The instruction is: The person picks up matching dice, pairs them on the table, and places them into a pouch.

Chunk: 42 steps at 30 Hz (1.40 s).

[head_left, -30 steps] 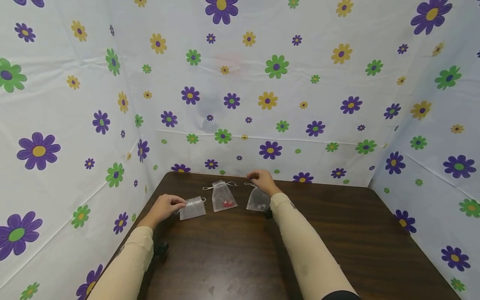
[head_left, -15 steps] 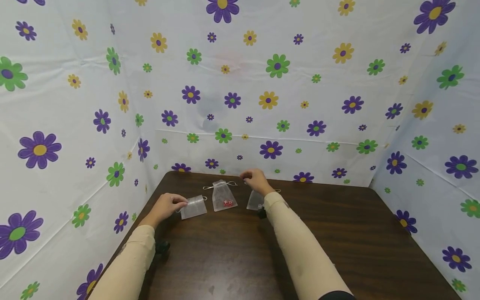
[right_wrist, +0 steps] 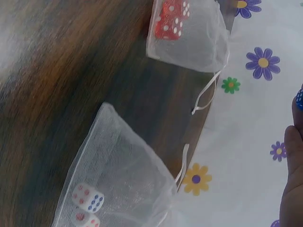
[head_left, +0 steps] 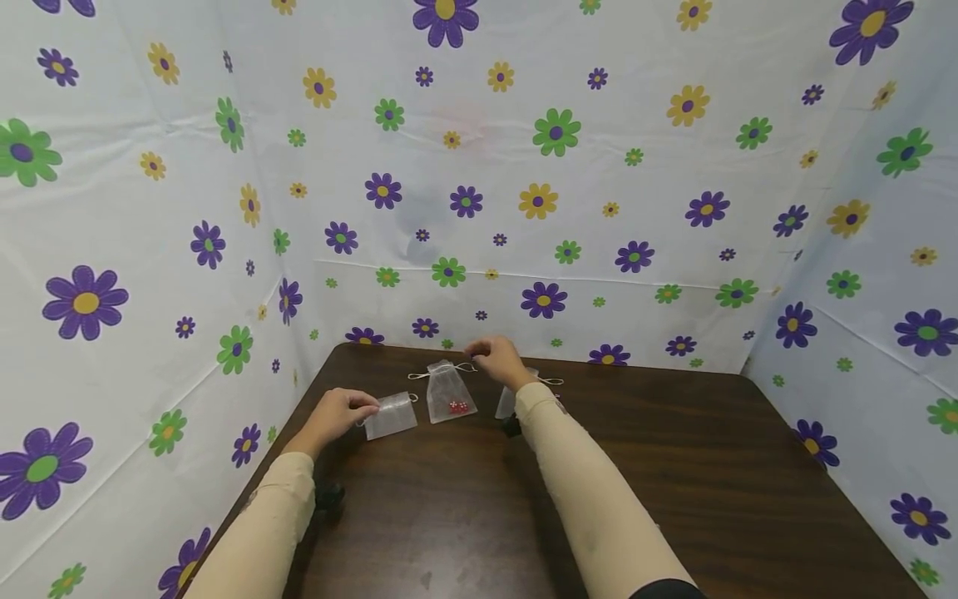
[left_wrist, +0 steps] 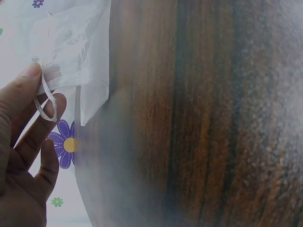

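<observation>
My left hand (head_left: pixel 340 416) pinches a small white sheer drawstring bag (head_left: pixel 392 416) by its cord end, thumb against fingers. No dice show inside that bag. In the right wrist view, a blue die (right_wrist: pixel 299 100) sits at the fingertips of my right hand (right_wrist: pixel 292 175), partly cut off by the frame edge. The right hand hovers near the table's back edge, between two more sheer bags. Red dice (head_left: pixel 458 408) lie in the middle bag (head_left: pixel 447 383). White dice (right_wrist: pixel 88 197) lie in the right bag (right_wrist: pixel 128 161), which my right forearm partly hides in the head view.
A dark wood-grain table (head_left: pixel 449 516) carries the bags near its back edge. White flowered cloth (head_left: pixel 479 233) hangs behind it and along both sides. Loose white cord ends (right_wrist: pixel 206 97) stick out from the bags.
My right hand has moved left, from above the right bag toward the middle bag's cord. The left hand keeps its pinch on its bag, almost in place.
</observation>
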{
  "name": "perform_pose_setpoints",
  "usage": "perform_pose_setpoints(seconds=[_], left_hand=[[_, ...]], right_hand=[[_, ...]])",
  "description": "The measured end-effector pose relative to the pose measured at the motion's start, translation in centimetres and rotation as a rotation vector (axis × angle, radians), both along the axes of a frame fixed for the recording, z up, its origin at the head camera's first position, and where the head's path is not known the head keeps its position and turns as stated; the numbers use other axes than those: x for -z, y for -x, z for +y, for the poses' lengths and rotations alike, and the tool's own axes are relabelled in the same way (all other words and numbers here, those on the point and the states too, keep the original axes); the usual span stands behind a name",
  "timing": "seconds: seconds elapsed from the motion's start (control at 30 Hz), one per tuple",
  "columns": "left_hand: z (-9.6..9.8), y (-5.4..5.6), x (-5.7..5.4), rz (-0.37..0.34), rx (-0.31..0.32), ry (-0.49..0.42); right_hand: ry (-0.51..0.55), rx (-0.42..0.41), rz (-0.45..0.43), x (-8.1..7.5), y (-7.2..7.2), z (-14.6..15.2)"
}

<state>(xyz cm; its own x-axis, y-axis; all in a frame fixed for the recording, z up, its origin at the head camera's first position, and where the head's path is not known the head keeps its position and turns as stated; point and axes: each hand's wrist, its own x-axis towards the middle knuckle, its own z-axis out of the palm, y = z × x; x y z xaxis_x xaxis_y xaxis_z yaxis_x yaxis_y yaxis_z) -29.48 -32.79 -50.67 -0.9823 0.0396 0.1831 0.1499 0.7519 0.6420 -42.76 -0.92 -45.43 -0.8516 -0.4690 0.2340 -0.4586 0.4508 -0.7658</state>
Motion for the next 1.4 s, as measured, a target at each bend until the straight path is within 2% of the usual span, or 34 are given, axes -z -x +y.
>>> perform_pose_setpoints(seconds=[0.23, 0.5, 0.73, 1.07, 1.4], left_hand=[[0.5, -0.2, -0.2, 0.007, 0.012, 0.007], [0.6, -0.1, -0.3, 0.002, 0.002, 0.009], [0.6, 0.1, 0.0, 0.019, 0.019, -0.003], [0.7, 0.1, 0.0, 0.031, 0.037, -0.014], [0.8, 0.1, 0.0, 0.01, 0.004, -0.019]], right_hand=[[0.013, -0.031, -0.043, 0.1, -0.2, -0.6], [0.006, -0.084, -0.029, -0.1, -0.5, -1.6], [-0.005, -0.073, -0.037, -0.7, -1.2, -2.4], [-0.037, -0.114, -0.022, -0.4, -1.5, -3.7], [-0.024, -0.179, 0.002, -0.5, -1.7, -5.1]])
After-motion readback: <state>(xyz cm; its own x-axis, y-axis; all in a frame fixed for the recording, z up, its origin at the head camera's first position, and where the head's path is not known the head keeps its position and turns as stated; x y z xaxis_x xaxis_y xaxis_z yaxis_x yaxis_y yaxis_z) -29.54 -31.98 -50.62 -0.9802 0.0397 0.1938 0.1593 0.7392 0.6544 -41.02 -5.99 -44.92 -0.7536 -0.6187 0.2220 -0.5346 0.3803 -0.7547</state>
